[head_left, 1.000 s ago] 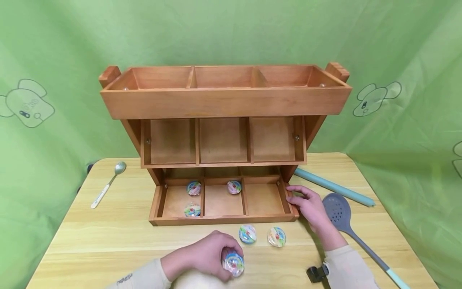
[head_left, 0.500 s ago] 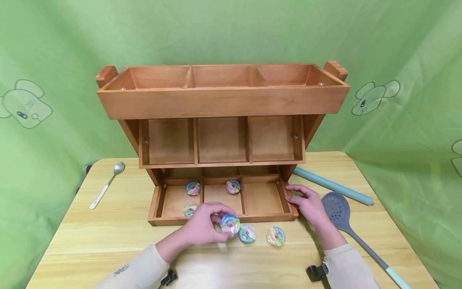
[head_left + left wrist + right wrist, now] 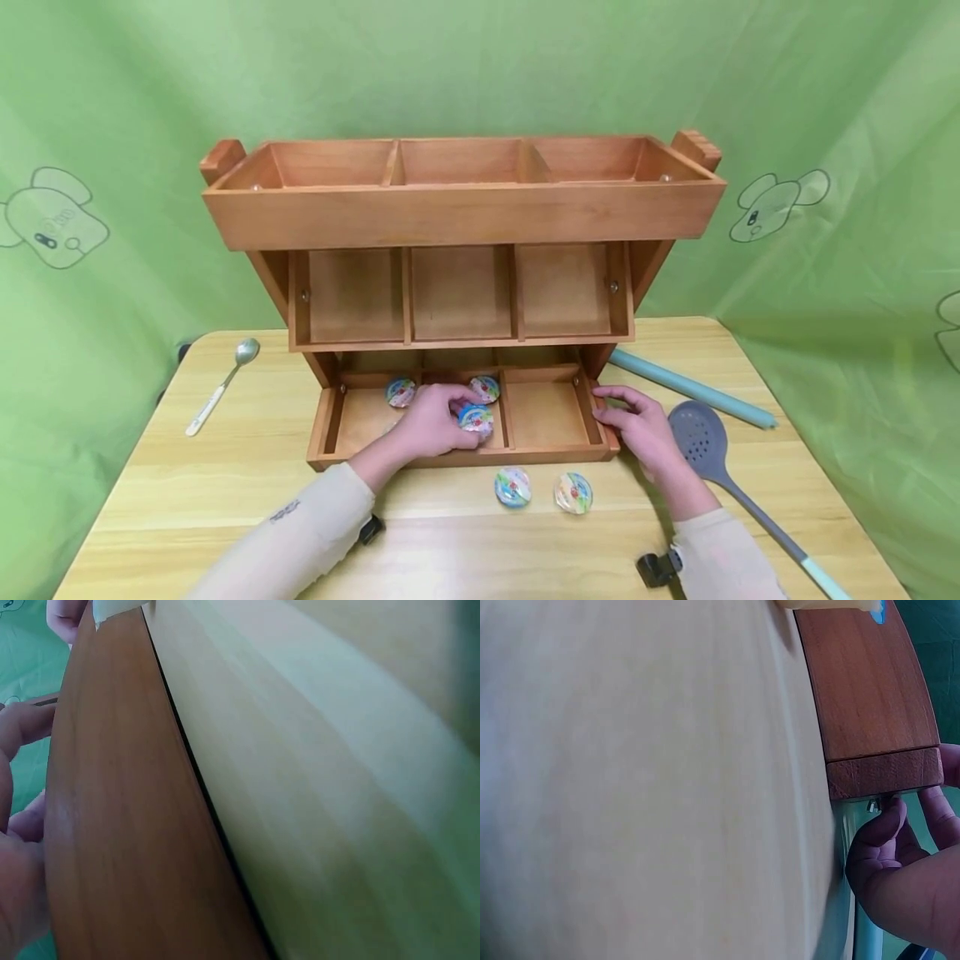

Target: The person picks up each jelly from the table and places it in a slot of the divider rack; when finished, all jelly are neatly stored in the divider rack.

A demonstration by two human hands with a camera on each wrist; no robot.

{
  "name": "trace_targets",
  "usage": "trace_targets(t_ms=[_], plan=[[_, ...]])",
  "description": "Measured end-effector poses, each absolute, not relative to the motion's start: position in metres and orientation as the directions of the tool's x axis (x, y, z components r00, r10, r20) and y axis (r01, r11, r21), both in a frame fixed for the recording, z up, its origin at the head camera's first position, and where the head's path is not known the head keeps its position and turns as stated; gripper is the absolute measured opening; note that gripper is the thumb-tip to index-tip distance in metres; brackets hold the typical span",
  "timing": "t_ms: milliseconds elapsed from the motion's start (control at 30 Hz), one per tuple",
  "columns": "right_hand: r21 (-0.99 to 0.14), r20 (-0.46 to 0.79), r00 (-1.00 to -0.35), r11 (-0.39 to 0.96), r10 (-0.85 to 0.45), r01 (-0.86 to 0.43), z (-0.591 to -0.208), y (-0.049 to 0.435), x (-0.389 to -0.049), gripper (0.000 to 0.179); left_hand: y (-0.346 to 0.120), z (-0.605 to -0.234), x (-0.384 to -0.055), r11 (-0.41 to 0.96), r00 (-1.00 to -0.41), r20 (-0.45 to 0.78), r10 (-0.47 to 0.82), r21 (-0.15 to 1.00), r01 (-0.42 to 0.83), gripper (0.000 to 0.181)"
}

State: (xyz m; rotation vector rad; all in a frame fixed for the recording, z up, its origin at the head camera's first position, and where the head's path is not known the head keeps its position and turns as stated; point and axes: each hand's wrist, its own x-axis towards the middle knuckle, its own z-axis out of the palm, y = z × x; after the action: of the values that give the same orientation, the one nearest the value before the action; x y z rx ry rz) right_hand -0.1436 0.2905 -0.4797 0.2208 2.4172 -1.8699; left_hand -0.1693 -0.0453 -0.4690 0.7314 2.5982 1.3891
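My left hand (image 3: pixel 433 421) pinches a small round jelly cup with a printed lid (image 3: pixel 476 421) at the middle compartment of the lowest tray (image 3: pixel 457 458). In the left wrist view the tray's front board (image 3: pixel 127 780) hides that cup, and only parts of the left hand's fingers (image 3: pixel 26 724) show. At the right end of the three-tier wooden storage box (image 3: pixel 465 212), my right hand (image 3: pixel 643 429) grips the lowest tray's end, thumb (image 3: pixel 881 829) against the end block (image 3: pixel 885 774) in the right wrist view. One jelly cup (image 3: pixel 401 392) lies in the left compartment, another (image 3: pixel 485 388) in the middle.
On the table in front lie two more jelly cups, a blue-rimmed one (image 3: pixel 513 487) and a paler one (image 3: pixel 573 492). A spoon (image 3: pixel 222 385) lies at left. At right are a teal rod (image 3: pixel 693 389) and a grey slotted skimmer (image 3: pixel 699 435). Green cloth (image 3: pixel 465 67) hangs behind.
My left hand has lifted its jelly cup from the table and carried it forward to the lowest tray's middle compartment, now covering most of a cup at left. The right hand stays put.
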Motion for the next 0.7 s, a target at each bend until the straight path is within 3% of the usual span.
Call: trace_targets(t_ms=[267,700], plan=[[-0.96,-0.143,-0.988,0.232,0.064,0.154,-0.481,0.292,-0.144,0.04,-0.035,-0.465,-0.172,0.579,-0.877,0.046,0.478,0.734,0.354,0.037],[-0.966,-0.128,-0.99,0.221,0.055,0.137,-0.481,0.291,-0.144,0.041,-0.033,-0.47,-0.18,0.459,-0.808,-0.02,0.588,0.832,0.313,0.024]])
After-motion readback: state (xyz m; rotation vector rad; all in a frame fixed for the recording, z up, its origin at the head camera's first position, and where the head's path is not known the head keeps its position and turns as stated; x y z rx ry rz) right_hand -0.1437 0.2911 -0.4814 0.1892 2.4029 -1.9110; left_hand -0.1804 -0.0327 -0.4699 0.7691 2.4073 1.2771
